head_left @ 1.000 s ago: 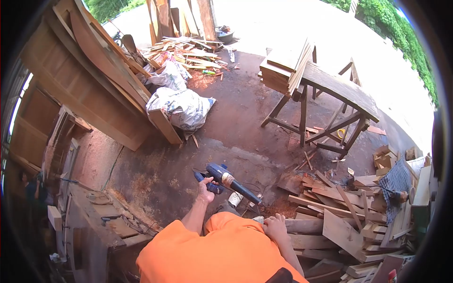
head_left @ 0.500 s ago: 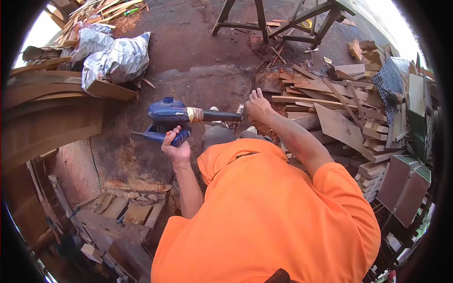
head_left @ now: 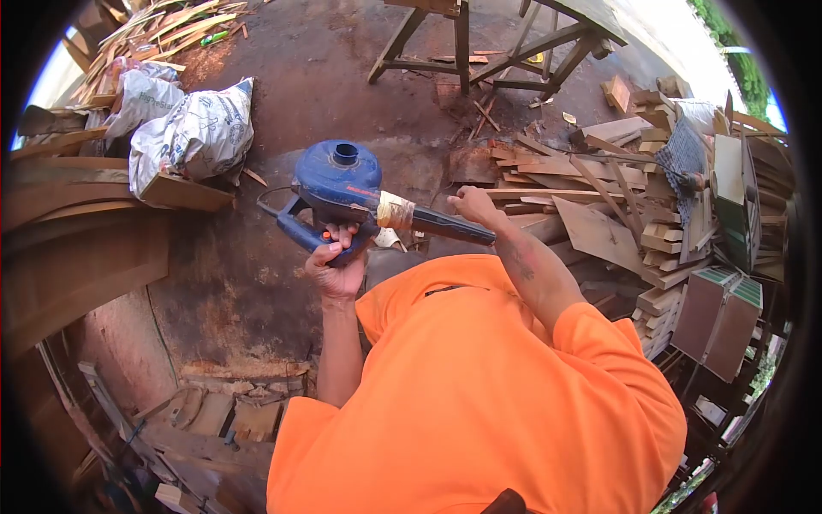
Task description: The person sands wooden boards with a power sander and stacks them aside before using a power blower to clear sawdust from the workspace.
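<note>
My left hand (head_left: pixel 336 261) is wrapped round the handle of a blue blower (head_left: pixel 338 184), with the thumb beside an orange button. The blower has a round body with an open port on top. Tape binds its black nozzle (head_left: pixel 449 224), which points right and slightly down toward my right forearm. Just above the nozzle's end is my right hand (head_left: pixel 473 206), its fingers curled together; whether it holds anything is hidden. A dark cord leaves the rear of the handle.
White sacks (head_left: pixel 201 133) lie at the upper left beside curved boards (head_left: pixel 94 248). Wooden trestles (head_left: pixel 548 51) stand at the top. Piled wood offcuts (head_left: pixel 599 214) fill the right side. A wooden frame (head_left: pixel 214 445) is at the lower left.
The blower has risen closer to the camera and tilted, its nozzle now angled down to the right. My right hand has moved slightly right and down, its fingers more curled.
</note>
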{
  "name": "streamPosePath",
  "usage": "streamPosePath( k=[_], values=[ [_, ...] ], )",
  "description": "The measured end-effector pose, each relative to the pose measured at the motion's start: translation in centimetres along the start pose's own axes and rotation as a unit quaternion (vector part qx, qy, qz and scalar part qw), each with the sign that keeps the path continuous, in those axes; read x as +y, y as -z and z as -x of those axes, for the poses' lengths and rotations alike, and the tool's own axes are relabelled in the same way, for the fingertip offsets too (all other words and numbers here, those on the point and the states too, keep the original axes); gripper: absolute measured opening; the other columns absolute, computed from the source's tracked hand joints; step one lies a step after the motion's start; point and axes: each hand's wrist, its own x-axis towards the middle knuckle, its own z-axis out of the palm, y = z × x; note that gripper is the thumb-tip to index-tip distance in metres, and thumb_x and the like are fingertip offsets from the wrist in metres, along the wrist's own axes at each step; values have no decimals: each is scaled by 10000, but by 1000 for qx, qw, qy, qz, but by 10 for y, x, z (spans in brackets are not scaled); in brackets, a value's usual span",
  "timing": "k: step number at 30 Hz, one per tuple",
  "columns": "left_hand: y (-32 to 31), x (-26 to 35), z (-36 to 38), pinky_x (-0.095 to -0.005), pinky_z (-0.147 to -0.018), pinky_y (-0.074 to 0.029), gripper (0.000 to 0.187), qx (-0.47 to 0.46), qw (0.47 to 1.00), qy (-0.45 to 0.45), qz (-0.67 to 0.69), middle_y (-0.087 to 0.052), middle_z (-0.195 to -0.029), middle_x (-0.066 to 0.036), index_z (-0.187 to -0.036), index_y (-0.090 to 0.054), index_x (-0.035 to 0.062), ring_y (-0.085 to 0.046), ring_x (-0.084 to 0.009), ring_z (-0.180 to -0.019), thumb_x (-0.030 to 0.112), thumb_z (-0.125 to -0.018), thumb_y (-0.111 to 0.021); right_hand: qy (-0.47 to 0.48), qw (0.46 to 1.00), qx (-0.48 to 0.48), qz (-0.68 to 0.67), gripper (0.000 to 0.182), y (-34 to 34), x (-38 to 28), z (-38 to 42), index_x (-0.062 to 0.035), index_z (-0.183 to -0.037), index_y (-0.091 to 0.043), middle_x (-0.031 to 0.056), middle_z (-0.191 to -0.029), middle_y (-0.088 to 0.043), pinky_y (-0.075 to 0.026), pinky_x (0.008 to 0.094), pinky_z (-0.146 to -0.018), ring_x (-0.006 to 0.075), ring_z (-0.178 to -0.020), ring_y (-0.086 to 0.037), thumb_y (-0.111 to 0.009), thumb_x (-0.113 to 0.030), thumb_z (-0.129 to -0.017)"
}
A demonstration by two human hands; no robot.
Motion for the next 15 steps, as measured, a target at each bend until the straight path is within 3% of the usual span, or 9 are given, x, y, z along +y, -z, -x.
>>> streamPosePath(
  k=[2, 3, 6, 9, 13, 15],
  values=[
    [18, -4, -12, -405, -1020, -375, 195, 41, 995, -52, -71, -519, -760, -46, -834, -528, 49, -535, -214, -886, -12, -655, -574, -96, 990, -6, -100, 445, 12, -10, -3, 33, -916, -694, 260, -848, -667, -491, 449, -833, 389, -874, -648, -640, -399, -826],
    [21, -6, -20, -403, -1016, -377, 192, 55, 992, -74, -86, -515, -758, -44, -831, -524, 51, -533, -214, -886, -9, -656, -572, -27, 996, 58, -55, 425, 7, -12, 0, 42, -769, -695, 264, -775, -662, -504, 457, -807, 386, -828, -667, -620, -371, -841],
    [21, -3, -26, -403, -1007, -387, 186, 35, 997, -65, -36, -516, -757, -43, -832, -518, 56, -541, -210, -860, 1, -660, -563, -52, 999, 8, -1, 378, 19, -22, 5, 42, -882, -698, 277, -871, -660, -509, 447, -852, 416, -868, -647, -557, -309, -876],
    [-15, 7, -12, -405, -997, -396, 193, -15, 997, 6, 69, -520, -757, -48, -847, -527, 52, -546, -199, -833, 9, -663, -571, 42, 976, -31, 210, 297, 11, -15, 5, -34, -952, -709, 196, -1008, -676, -509, 455, -850, 352, -988, -643, -550, -271, -874],
    [-3, -6, -29, -384, -1018, -367, 180, 39, 976, -128, -171, -539, -772, -52, -841, -545, 56, -547, -188, -843, 14, -672, -588, 175, 910, -69, 369, 322, 21, -24, -2, -86, -1084, -672, 136, -1138, -626, -421, 465, -929, 301, -1113, -569, -544, -309, -890],
    [-4, -9, -41, -371, -1020, -365, 184, 70, 965, -170, -189, -534, -774, -39, -835, -555, 59, -544, -181, -814, -2, -665, -586, 175, 922, -32, 344, 352, 30, -21, 7, -88, -1117, -649, 152, -1174, -596, -368, 461, -956, 299, -1134, -533, -541, -342, -899]
  ],
)
